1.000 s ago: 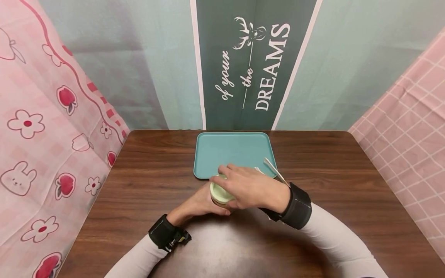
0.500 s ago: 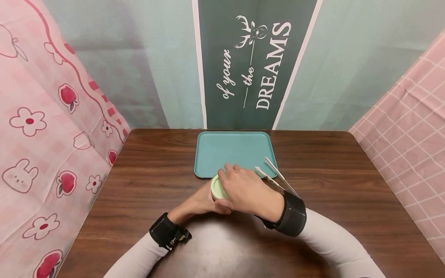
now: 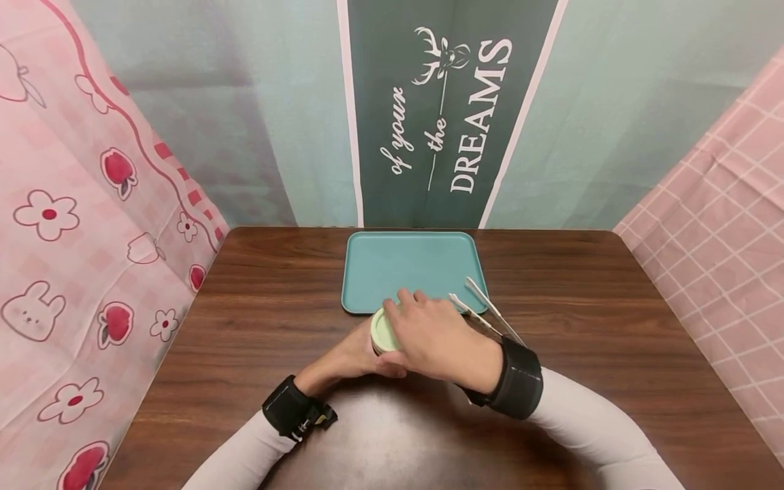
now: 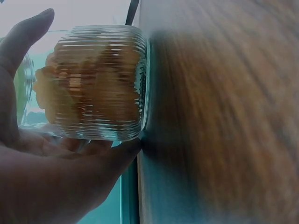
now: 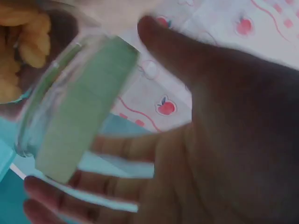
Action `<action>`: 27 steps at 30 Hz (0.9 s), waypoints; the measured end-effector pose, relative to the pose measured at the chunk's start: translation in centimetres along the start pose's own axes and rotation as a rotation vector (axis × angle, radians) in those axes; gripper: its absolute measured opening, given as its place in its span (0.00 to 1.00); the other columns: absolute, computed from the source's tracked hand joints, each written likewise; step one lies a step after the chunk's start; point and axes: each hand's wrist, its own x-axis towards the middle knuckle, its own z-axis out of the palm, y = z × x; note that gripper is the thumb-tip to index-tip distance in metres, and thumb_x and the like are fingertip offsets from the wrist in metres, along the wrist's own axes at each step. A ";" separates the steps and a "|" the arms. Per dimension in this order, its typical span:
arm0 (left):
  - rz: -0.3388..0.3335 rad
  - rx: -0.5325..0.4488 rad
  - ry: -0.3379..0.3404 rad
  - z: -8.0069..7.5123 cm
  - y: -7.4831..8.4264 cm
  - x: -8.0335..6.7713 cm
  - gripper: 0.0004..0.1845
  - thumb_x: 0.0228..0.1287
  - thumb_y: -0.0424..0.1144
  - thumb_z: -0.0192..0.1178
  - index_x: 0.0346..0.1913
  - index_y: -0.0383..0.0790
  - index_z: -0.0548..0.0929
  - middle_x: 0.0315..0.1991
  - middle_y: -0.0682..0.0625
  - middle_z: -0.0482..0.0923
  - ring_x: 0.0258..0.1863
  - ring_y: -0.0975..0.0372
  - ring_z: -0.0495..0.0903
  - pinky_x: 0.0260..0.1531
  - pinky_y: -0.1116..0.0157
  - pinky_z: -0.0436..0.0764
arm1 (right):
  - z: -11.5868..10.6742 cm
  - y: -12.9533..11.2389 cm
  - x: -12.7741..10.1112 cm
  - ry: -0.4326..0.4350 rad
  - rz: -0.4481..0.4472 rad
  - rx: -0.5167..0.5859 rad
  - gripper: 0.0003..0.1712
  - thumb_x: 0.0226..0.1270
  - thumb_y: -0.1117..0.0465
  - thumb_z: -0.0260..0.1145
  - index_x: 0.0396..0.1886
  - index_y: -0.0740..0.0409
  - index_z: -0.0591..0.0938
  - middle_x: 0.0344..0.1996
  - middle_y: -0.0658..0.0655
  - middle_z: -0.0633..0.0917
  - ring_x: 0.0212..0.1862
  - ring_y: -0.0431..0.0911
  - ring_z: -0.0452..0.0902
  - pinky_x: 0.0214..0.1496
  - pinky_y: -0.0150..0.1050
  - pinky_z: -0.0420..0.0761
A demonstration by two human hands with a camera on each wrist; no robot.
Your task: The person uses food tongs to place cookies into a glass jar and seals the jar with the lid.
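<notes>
A ribbed glass jar [image 4: 98,84] with orange-yellow pieces inside stands on the wooden table [image 3: 257,320], just in front of the teal tray [image 3: 404,262]. My left hand [image 3: 355,354] grips the jar's body from the near left. A pale green lid [image 3: 382,330] sits on top of the jar. My right hand [image 3: 429,333] covers the lid from above, its fingers curled round the rim. In the right wrist view the green lid [image 5: 86,107] lies against that palm.
White tongs [image 3: 484,306] lie across the tray's near right corner, their handles running toward my right wrist. Pink patterned cloth hangs left and right of the table, and a green banner hangs behind it.
My right hand has turned on the lid and drawn slightly toward me, uncovering the tongs' handles. The left hand and the jar have stayed in place.
</notes>
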 end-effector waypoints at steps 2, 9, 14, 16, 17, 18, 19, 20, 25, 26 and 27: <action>-0.002 0.017 0.004 -0.1 0.0 -0.1 0.47 0.51 0.33 0.82 0.73 0.39 0.68 0.59 0.46 0.82 0.55 0.58 0.83 0.59 0.61 0.82 | -0.5 0.7 0.0 -0.065 -0.062 0.077 0.50 0.59 0.28 0.75 0.71 0.54 0.76 0.53 0.58 0.80 0.50 0.53 0.80 0.41 0.49 0.86; -0.031 0.045 0.034 -0.1 0.1 -0.3 0.41 0.52 0.34 0.83 0.69 0.37 0.74 0.57 0.45 0.83 0.54 0.57 0.83 0.56 0.62 0.82 | -2.0 2.9 0.5 -0.166 -0.343 0.230 0.53 0.57 0.51 0.85 0.80 0.44 0.69 0.78 0.59 0.67 0.76 0.56 0.65 0.70 0.52 0.78; -0.039 0.025 0.027 0.0 0.0 -0.3 0.43 0.52 0.33 0.82 0.71 0.38 0.73 0.59 0.45 0.81 0.56 0.57 0.82 0.58 0.62 0.82 | -2.5 3.4 1.0 -0.208 -0.442 0.220 0.48 0.57 0.61 0.84 0.76 0.41 0.74 0.78 0.56 0.67 0.77 0.56 0.64 0.71 0.53 0.77; -0.028 0.029 0.024 0.0 -0.1 -0.3 0.46 0.53 0.32 0.82 0.74 0.39 0.69 0.61 0.45 0.79 0.58 0.57 0.81 0.60 0.61 0.81 | -2.6 3.5 1.2 -0.212 -0.475 0.218 0.46 0.56 0.64 0.83 0.75 0.42 0.75 0.77 0.56 0.70 0.76 0.57 0.66 0.70 0.53 0.78; -0.019 0.036 0.022 0.0 -0.1 -0.3 0.48 0.53 0.32 0.82 0.76 0.40 0.68 0.62 0.45 0.78 0.58 0.57 0.80 0.60 0.61 0.81 | -2.6 3.5 1.3 -0.211 -0.490 0.217 0.45 0.56 0.65 0.83 0.74 0.43 0.76 0.76 0.55 0.71 0.75 0.57 0.67 0.69 0.53 0.79; -0.007 0.039 0.019 0.0 -0.1 -0.3 0.50 0.53 0.32 0.82 0.77 0.41 0.66 0.63 0.45 0.77 0.59 0.57 0.80 0.61 0.60 0.80 | -2.7 3.5 1.3 -0.212 -0.499 0.219 0.44 0.56 0.66 0.82 0.73 0.43 0.77 0.75 0.55 0.73 0.74 0.56 0.68 0.68 0.52 0.80; 0.003 0.040 0.015 0.0 -0.1 -0.2 0.50 0.53 0.32 0.82 0.77 0.41 0.65 0.63 0.45 0.77 0.59 0.56 0.80 0.61 0.60 0.80 | -2.7 3.5 1.4 -0.213 -0.506 0.226 0.44 0.56 0.67 0.82 0.73 0.44 0.78 0.73 0.55 0.74 0.74 0.56 0.69 0.67 0.51 0.80; 0.007 0.036 0.009 0.0 -0.1 -0.2 0.50 0.54 0.32 0.82 0.77 0.41 0.65 0.63 0.45 0.77 0.59 0.56 0.80 0.61 0.59 0.80 | -2.7 3.5 1.4 -0.216 -0.508 0.230 0.43 0.57 0.68 0.81 0.72 0.45 0.78 0.73 0.55 0.75 0.73 0.56 0.70 0.66 0.51 0.81; 0.017 0.022 -0.004 -0.1 0.0 -0.1 0.47 0.53 0.32 0.82 0.75 0.41 0.67 0.61 0.45 0.79 0.58 0.56 0.81 0.61 0.60 0.81 | -2.5 3.5 1.6 -0.211 -0.499 0.242 0.42 0.55 0.71 0.81 0.71 0.46 0.79 0.70 0.54 0.77 0.67 0.53 0.74 0.59 0.47 0.84; 0.013 0.019 -0.004 -0.1 0.0 -0.1 0.46 0.53 0.32 0.82 0.74 0.40 0.68 0.61 0.45 0.79 0.57 0.57 0.81 0.61 0.60 0.81 | -2.4 3.5 1.6 -0.204 -0.498 0.237 0.43 0.54 0.71 0.81 0.70 0.46 0.80 0.69 0.54 0.77 0.65 0.53 0.75 0.58 0.46 0.85; 0.008 0.017 -0.002 -0.1 0.0 -0.1 0.46 0.53 0.32 0.82 0.74 0.40 0.68 0.60 0.45 0.79 0.57 0.57 0.81 0.61 0.61 0.81 | -2.3 3.5 1.7 -0.196 -0.497 0.233 0.43 0.53 0.71 0.81 0.70 0.46 0.80 0.68 0.53 0.77 0.63 0.52 0.76 0.57 0.45 0.85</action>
